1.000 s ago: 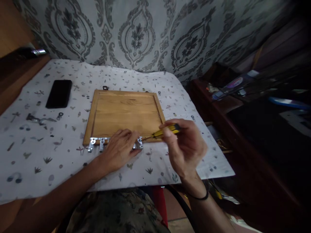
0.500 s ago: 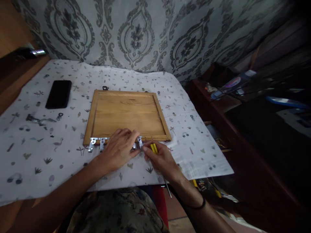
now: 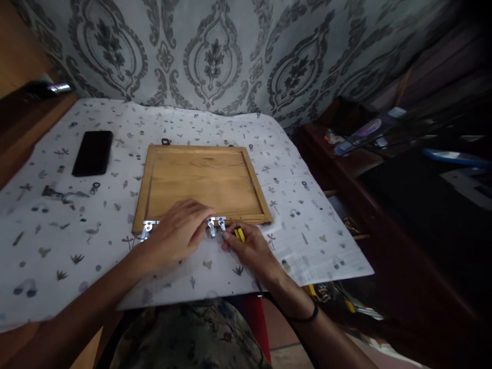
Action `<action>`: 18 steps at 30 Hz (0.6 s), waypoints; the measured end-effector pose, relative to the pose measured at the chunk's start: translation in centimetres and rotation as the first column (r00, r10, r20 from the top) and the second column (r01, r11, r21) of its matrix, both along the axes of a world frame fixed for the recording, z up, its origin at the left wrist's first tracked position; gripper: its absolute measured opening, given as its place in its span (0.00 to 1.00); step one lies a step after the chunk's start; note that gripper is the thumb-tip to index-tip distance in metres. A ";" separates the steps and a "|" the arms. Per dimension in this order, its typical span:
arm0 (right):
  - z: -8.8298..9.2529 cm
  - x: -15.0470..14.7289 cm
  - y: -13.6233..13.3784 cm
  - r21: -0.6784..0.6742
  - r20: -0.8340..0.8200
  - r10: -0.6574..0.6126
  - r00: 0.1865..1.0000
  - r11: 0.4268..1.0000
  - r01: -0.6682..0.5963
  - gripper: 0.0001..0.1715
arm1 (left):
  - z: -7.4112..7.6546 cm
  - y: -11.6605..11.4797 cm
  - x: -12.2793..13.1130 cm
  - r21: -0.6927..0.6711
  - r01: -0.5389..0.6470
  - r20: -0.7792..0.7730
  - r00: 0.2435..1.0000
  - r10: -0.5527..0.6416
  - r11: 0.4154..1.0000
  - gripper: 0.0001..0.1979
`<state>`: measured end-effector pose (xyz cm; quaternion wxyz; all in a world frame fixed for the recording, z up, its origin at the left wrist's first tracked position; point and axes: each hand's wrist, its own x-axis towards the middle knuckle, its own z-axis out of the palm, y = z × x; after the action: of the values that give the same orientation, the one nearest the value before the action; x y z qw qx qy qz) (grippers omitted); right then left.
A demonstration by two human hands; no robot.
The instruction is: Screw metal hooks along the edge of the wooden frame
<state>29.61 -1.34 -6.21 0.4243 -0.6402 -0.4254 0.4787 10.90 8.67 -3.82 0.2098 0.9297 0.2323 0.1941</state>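
Note:
A shallow wooden tray-like board (image 3: 203,179) lies flat on a patterned white cloth (image 3: 77,241). Silver metal hooks (image 3: 216,224) line its near edge. My left hand (image 3: 177,230) lies flat over that edge, fingers spread, covering the middle hooks; one more hook (image 3: 147,228) shows at the left. My right hand (image 3: 249,248) rests on the cloth just right of the hooks, fingers closed round a yellow-handled screwdriver (image 3: 240,234), its fingertips close to the rightmost hook.
A black phone (image 3: 93,152) lies at the back left. Small metal parts (image 3: 61,193) and rings are scattered on the cloth at the left. A dark cluttered shelf (image 3: 369,148) stands to the right, past the table edge. Patterned fabric hangs behind.
My right hand has come down from above the board's right corner to the cloth beside the hooks, keeping the screwdriver. My left hand has shifted slightly left along the near edge.

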 end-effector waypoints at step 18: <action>1.0 -0.1 0.1 -0.053 -0.047 0.005 0.999 0.999 -0.007 0.15 | -0.4 1.4 1.0 0.127 0.174 -0.250 0.958 -0.139 0.976 0.13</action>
<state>29.51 -1.20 -5.22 0.4158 -0.6385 -0.4043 0.5060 11.94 10.02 -4.27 0.1256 0.9748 0.1665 0.0797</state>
